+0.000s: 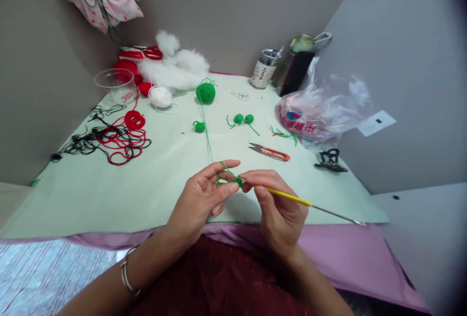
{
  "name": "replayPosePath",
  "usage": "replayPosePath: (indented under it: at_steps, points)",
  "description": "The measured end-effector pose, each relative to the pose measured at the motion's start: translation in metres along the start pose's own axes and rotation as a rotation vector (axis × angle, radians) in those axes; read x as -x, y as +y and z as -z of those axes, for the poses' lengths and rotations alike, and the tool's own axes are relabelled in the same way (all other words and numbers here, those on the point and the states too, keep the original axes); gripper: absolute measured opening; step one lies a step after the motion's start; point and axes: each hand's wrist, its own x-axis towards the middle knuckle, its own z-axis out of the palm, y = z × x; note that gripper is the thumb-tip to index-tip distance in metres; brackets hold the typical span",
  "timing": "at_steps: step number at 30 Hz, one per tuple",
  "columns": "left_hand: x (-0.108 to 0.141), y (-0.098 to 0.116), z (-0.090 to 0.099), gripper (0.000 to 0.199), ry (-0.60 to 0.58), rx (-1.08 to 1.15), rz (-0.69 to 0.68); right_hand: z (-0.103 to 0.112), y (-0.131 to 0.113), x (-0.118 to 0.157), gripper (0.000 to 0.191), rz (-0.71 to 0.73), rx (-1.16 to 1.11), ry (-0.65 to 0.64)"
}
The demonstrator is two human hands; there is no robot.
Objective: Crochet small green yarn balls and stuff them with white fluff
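My left hand (204, 190) pinches a small green crochet piece (238, 181) between thumb and fingers, with green yarn looped over its raised forefinger. My right hand (279, 204) is closed round a crochet hook (290, 196) with a yellow handle; its bare metal end points right, and its other tip meets the green piece. From the left hand, a strand runs up to a ball of green yarn (206, 93). Beyond the hands lie a small green crocheted ball (199, 127) and a pair of joined green balls (243, 119). Orange thread snips (270, 151) rest nearby.
Tangled black yarn (85, 138) and red yarn (127, 143) spread over the left side. White stuffing (177, 68), a white yarn ball (161, 96) and a clear plastic cup (116, 85) stand behind. At right are a plastic bag (321, 112), a hair claw (330, 161) and a phone (297, 74).
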Motion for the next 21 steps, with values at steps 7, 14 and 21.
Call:
replayPosePath:
  at_steps: [7,14,21]
  points:
    - [-0.005,-0.001,0.005,0.039,-0.069,0.176,0.150,0.009,0.006,0.009,0.036,0.204,0.279,-0.056]
    - [-0.005,-0.002,0.004,0.027,-0.008,0.020,-0.017,0.003,-0.001,-0.005,0.018,-0.091,-0.163,0.005]
    - [-0.005,-0.006,0.009,0.028,-0.003,-0.100,-0.094,0.002,0.005,0.001,0.023,-0.114,-0.173,-0.031]
